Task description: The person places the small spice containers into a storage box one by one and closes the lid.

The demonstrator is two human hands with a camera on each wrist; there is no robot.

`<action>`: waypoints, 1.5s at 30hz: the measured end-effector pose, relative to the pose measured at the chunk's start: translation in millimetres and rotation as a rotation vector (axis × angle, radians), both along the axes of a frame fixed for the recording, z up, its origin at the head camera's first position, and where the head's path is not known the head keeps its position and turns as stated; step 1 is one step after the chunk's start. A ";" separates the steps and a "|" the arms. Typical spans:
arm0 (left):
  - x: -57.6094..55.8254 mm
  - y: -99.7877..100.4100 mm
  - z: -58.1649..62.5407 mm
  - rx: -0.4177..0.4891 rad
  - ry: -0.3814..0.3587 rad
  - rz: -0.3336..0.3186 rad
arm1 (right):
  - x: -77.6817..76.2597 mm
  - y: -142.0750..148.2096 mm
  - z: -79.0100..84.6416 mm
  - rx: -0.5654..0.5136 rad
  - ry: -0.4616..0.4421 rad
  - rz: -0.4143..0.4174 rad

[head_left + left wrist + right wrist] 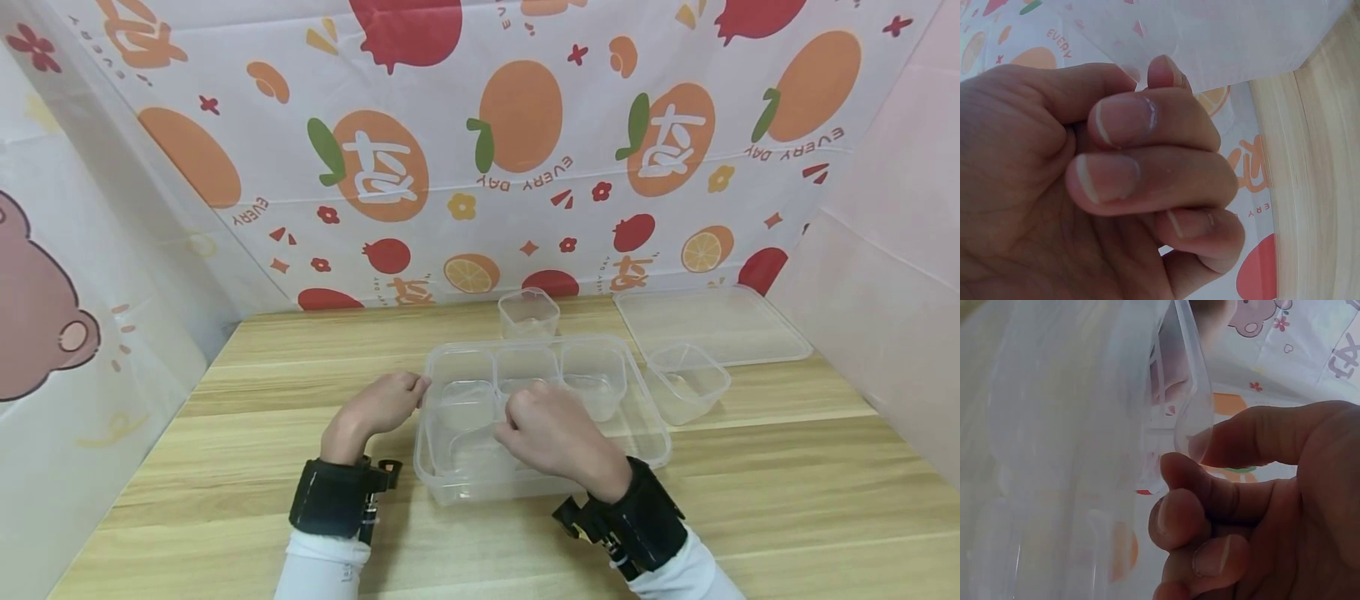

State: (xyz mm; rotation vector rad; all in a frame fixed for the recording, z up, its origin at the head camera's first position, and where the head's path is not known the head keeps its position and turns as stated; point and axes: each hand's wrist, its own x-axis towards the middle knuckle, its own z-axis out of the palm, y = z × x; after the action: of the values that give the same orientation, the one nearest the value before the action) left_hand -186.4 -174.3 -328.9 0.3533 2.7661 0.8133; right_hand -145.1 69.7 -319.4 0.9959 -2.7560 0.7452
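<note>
A large clear plastic box (543,483) stands on the table with smaller clear containers inside it, three of them in a row along its far side. At the box's left rim, my left hand (386,404) pinches the edge between thumb and index finger, the other fingers curled. My right hand (551,429) is over the middle of the box. In the right wrist view its thumb and index finger pinch the thin rim of a small clear container (1200,381), while the remaining fingers curl below. The hand partly hides the container's right side in the head view.
Behind the box stands a small clear cup (528,317). To its right lies a flat clear lid (712,321), with another small clear container (686,387) in front of it. The wooden table (810,500) meets a fruit-print cloth (465,233) at the back.
</note>
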 end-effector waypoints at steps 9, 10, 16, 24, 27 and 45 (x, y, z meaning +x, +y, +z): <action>-0.3 0.0 0.9 0.010 -0.002 -0.004 | -0.4 -3.2 -5.1 0.072 0.039 0.010; -0.2 0.2 1.0 0.009 -0.003 -0.002 | -0.4 -3.6 -5.7 0.080 0.046 0.011; -1.1 -0.5 0.8 0.007 -0.004 0.007 | 0.4 -6.2 -8.2 0.107 0.056 0.020; -1.0 0.1 0.8 0.005 -0.004 0.002 | 2.0 -8.2 -10.3 0.124 0.039 0.019; -1.1 0.1 0.8 0.011 -0.005 0.001 | 2.0 -8.9 -11.3 0.145 0.031 0.022; -0.5 0.4 0.8 0.026 -0.013 0.010 | 2.9 -11.6 -13.8 0.161 0.064 0.068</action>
State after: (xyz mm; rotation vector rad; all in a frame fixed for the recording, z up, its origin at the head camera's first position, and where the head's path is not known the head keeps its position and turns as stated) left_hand -186.9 -173.9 -328.1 0.3381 2.7500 0.8521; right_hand -142.2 58.1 -333.2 1.1271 -2.7744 0.4960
